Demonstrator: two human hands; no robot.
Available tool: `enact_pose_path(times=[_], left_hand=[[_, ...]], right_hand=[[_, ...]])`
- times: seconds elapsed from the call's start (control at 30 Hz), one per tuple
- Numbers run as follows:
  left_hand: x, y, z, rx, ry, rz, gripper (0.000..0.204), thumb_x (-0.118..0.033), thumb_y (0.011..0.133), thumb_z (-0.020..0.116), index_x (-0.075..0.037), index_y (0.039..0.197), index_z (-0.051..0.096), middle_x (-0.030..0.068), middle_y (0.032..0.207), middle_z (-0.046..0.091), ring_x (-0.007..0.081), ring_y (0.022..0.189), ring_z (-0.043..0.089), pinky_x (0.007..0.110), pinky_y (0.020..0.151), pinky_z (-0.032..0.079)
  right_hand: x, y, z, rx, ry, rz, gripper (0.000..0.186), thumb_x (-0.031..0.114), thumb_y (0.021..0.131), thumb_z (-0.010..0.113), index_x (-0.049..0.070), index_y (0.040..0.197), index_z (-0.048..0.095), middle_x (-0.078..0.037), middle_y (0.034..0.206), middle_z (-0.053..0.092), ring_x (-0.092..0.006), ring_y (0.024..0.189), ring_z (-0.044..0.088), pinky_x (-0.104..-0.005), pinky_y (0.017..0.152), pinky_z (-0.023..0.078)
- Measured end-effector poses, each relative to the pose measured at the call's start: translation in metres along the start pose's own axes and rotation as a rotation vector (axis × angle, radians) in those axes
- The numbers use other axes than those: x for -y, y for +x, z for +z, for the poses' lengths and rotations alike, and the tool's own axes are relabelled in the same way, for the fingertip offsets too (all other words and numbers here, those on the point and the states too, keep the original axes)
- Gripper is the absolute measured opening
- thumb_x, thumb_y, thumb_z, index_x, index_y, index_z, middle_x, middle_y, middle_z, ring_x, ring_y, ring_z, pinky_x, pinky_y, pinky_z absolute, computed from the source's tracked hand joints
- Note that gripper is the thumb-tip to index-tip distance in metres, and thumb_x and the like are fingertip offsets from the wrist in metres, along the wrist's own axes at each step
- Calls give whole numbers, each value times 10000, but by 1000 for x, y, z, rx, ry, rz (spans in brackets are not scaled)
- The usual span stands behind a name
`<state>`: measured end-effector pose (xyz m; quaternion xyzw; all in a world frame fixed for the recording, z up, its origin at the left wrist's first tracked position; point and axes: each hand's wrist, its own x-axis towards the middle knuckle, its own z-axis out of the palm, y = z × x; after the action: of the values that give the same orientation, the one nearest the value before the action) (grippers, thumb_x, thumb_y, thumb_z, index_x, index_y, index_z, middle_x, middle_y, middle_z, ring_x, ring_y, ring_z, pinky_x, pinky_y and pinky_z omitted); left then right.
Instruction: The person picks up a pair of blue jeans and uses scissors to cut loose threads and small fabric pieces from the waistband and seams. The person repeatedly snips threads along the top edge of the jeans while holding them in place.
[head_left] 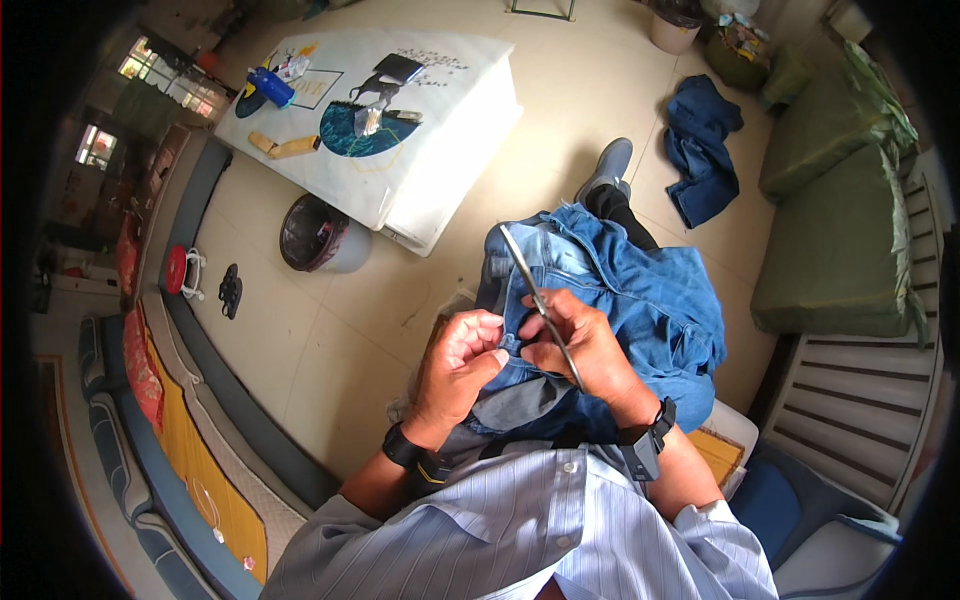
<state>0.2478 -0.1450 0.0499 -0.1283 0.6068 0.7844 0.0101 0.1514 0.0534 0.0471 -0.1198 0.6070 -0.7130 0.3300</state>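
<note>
Blue denim jeans (650,300) lie bunched across my lap, with a lighter faded part toward the far left. My left hand (455,370) is closed, its thumb and fingers pinching the edge of the denim at a seam. In my right hand (590,350) is a long, thin, dark metal tool (518,258), slanting from far left to near right across the fingers. It is seen edge-on, so its exact kind does not show. The right fingertips are bent close to the same seam, nearly meeting the left ones. What lies between the fingertips is too small to make out.
A white covered table (450,75) stands far left, bearing a blue bottle (270,87) and small items. Beside it is a waste bin (310,235). More jeans (700,150) lie on the floor at right, near green wrapped bundles (830,240) and a slatted bench (850,400).
</note>
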Motion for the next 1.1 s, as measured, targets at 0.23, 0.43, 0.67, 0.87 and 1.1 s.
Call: enact_pose_path(times=[0.23, 0.43, 0.67, 0.87, 1.1], left_hand=[[6, -3, 7, -59, 25, 19, 329, 69, 947, 718, -28, 1248, 626, -5, 1085, 646, 64, 946, 611, 245, 866, 513], [10, 0, 9, -57, 129, -36, 197, 87, 947, 717, -33, 1086, 649, -22, 981, 655, 51, 879, 617, 241, 817, 519], [27, 5, -3, 36, 133, -97, 128, 47, 964, 697, -22, 1067, 666, 11, 1014, 703, 89, 897, 649, 272, 842, 535], [11, 2, -4, 49, -60, -246, 158, -81, 984, 748, -10, 1115, 694, 31, 1025, 723, 118, 955, 664, 308, 882, 532], [35, 4, -15, -159, -104, -259, 154, -95, 996, 755, -38, 1130, 706, 31, 1046, 730, 108, 905, 652, 277, 820, 508]], right_hand=[[-3, -3, -2, 41, -16, 16, 550, -83, 840, 817, 31, 1342, 624, 21, 890, 668, -56, 795, 609, -238, 711, 484], [0, -9, 3, -46, 33, -30, 527, -71, 830, 822, 21, 1315, 636, 17, 875, 666, -53, 798, 610, -232, 701, 483], [1, -15, 21, -162, -410, -191, 400, 26, 865, 802, 35, 1241, 664, -107, 830, 705, -188, 760, 716, -361, 683, 569], [2, -5, 23, -67, -643, -193, 330, 64, 880, 763, 51, 1195, 668, -163, 874, 756, -385, 798, 759, -469, 681, 590], [0, -7, 21, -95, -962, -330, 347, 100, 849, 767, 49, 1175, 661, -172, 916, 724, -413, 811, 742, -509, 680, 589]])
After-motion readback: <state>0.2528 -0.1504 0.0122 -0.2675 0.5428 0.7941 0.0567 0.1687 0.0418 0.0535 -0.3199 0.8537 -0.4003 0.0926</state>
